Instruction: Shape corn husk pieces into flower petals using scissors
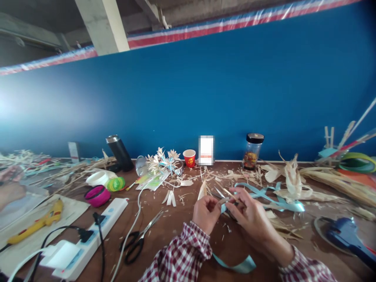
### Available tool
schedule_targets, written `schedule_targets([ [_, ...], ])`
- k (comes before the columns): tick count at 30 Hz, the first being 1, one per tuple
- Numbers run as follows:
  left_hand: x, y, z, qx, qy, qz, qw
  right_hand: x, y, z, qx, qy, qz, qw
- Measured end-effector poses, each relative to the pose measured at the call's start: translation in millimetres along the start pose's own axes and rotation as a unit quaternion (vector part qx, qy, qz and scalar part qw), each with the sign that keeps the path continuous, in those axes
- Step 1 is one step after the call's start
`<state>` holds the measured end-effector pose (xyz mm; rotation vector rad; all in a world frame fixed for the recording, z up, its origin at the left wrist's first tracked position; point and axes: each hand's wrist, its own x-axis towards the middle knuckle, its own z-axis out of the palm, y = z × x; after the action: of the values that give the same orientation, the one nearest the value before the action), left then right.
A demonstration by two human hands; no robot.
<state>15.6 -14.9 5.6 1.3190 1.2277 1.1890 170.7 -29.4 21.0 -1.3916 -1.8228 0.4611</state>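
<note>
My left hand (207,213) is closed in a pinch on a small pale husk strip (223,201) in front of me. Facing it, my right hand (249,211) has its fingers bent around a slim pointed tool (219,192) whose thin tips stick out towards the upper left; its kind is hard to make out. The fingertips of both hands nearly meet. Between them shows a bit of light-blue ribbon (223,208). A longer curl of blue ribbon (239,265) lies below on the table. A pointed dry husk (202,190) stands just behind my left hand.
Black-handled scissors (137,244), a power strip (96,235) and a yellow glue gun (38,225) lie left. A blue glue gun (346,235) is right. Behind stand a dark flask (120,152), husk flowers (164,160), a red cup (189,158) and a jar (252,152). Another person's hand (10,192) shows far left.
</note>
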Motion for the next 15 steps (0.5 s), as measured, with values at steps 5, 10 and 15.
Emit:
schedule_targets([
  [5,1.5,-3.5,0.4,-0.012,-0.023,-0.021,0.999,2.5,2.4,0.1,-0.016,-0.006,-0.026,1.0],
  [10,2.6,0.2,-1.0,-0.076,0.006,-0.016,0.997,-0.4,0.2,4.5,-0.053,-0.051,-0.029,0.997],
  [15,1.2,0.8,0.7,-0.11,-0.023,-0.046,0.993,-2.5,2.3,11.1,-0.031,-0.064,-0.015,0.997],
])
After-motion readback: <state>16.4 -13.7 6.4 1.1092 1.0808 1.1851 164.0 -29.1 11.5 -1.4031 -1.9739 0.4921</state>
